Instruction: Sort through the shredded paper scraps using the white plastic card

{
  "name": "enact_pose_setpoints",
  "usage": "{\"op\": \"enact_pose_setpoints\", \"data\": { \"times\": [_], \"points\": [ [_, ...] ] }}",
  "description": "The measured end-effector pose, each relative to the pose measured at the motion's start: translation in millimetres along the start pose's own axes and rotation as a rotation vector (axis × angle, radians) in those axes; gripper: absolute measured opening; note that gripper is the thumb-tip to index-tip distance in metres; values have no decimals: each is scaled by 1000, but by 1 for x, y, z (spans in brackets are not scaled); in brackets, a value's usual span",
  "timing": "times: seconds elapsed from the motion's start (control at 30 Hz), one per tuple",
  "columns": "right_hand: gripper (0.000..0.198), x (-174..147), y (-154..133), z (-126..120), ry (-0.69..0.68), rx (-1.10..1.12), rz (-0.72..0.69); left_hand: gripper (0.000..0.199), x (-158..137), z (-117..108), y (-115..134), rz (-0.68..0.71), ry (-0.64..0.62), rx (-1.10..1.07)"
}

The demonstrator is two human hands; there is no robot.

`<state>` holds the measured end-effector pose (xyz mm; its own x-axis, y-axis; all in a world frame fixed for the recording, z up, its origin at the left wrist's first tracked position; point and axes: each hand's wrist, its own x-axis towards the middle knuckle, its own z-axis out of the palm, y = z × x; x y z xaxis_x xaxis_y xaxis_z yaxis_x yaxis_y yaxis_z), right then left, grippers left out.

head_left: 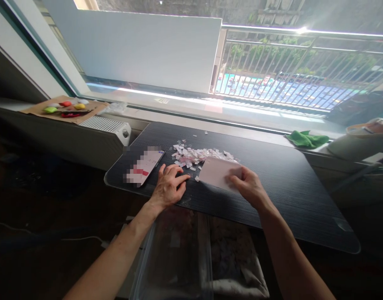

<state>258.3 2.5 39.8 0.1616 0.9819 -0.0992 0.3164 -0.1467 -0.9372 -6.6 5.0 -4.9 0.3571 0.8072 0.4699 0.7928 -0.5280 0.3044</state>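
A heap of small white and pinkish paper scraps [194,155] lies on the dark table [272,175]. My right hand [246,185] grips a white rectangular card [218,171] by its right end, thumb on the near side. The card is tilted at the near right of the heap and hides part of it. My left hand [171,185] rests at the table's near edge with its fingers apart and nothing in them. A few loose scraps lie just beyond its fingertips. Left of that hand, a phone [144,168] with a partly blurred screen lies on the table.
Below the near edge stands a clear plastic bin [175,258]. A green cloth [307,139] is on the sill at right, beside a pale container [360,143]. At left, a brown board [38,109] with colourful items lies above a white radiator [106,127].
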Motion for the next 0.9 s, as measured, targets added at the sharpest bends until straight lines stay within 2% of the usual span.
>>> {"op": "enact_pose_setpoints", "data": {
  "times": [0.13,0.27,0.33,0.5,0.63,0.77,0.9],
  "points": [
    [32,3,1,-8,90,-21,-19,24,-1,0,-1,-33,49,-19],
    [30,20,7,1,161,9,-62,24,-2,2,-4,-51,111,-37],
    [29,23,11,6,128,29,-50,24,-1,3,-6,-63,155,-55],
    [27,11,11,4,-80,65,-11,23,0,6,-13,-81,212,-116],
    [25,19,1,13,-2,55,-86,22,1,6,-14,-97,225,-133],
    [21,33,-6,23,2,-9,-102,22,0,7,-14,-96,243,-123],
    [21,20,-3,1,-52,-90,-61,22,0,7,-14,-81,265,-128]
  ]
}}
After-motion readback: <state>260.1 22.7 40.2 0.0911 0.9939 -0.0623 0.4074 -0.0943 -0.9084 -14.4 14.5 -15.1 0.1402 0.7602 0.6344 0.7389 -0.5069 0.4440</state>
